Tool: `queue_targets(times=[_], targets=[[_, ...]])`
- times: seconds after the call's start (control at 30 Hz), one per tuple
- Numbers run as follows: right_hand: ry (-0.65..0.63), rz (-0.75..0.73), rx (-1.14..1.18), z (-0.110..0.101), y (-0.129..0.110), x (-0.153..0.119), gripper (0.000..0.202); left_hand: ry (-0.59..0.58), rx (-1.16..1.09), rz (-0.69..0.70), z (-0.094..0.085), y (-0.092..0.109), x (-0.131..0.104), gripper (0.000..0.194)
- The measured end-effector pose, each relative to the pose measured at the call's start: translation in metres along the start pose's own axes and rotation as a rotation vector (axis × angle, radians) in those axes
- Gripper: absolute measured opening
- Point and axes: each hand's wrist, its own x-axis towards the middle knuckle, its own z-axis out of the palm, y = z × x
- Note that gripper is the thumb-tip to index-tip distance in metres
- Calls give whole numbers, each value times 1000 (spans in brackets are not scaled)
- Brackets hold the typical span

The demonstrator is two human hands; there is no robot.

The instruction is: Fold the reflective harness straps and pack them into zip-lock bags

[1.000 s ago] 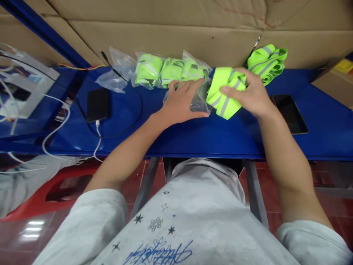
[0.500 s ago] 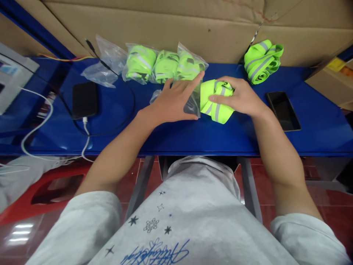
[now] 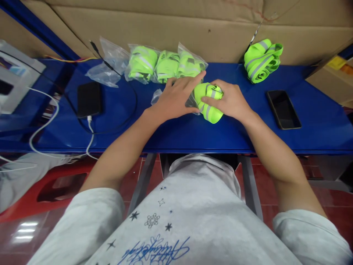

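My right hand grips a rolled neon-yellow reflective strap with grey stripes, thumb across its front. The roll's left side meets the mouth of a clear plastic bag. With fingers and thumb spread wide, my left hand holds that bag stretched; its back hides much of the bag. Behind my left hand, similar straps lie in clear bags: a left one, a middle one and a right one. An unbagged reflective strap roll sits at the back right.
Loose clear bags lie at the back left of the blue table. A black box-shaped device with a white cable is at left, a phone at right. Cardboard lines the back. A red stool stands lower left.
My right hand has moved left with the strap roll, bringing it to the bag's mouth beside my left thumb. My left hand stays spread at the bag.
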Motion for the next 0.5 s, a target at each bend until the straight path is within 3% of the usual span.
queue_targets(times=[0.23,0.33,0.4,0.5], targets=[[-192,76,206,-12,-8,-2,36,35,-21,38,-4,15,-2,111],[-257,164,354,-15,-5,-1,37,126,-21,4,-7,22,-6,107],[-253,178,384,-15,-4,0,38,172,-11,-59,-6,23,-7,104],[-150,109,302,-12,-5,-1,37,135,27,-148,0,15,-5,95]])
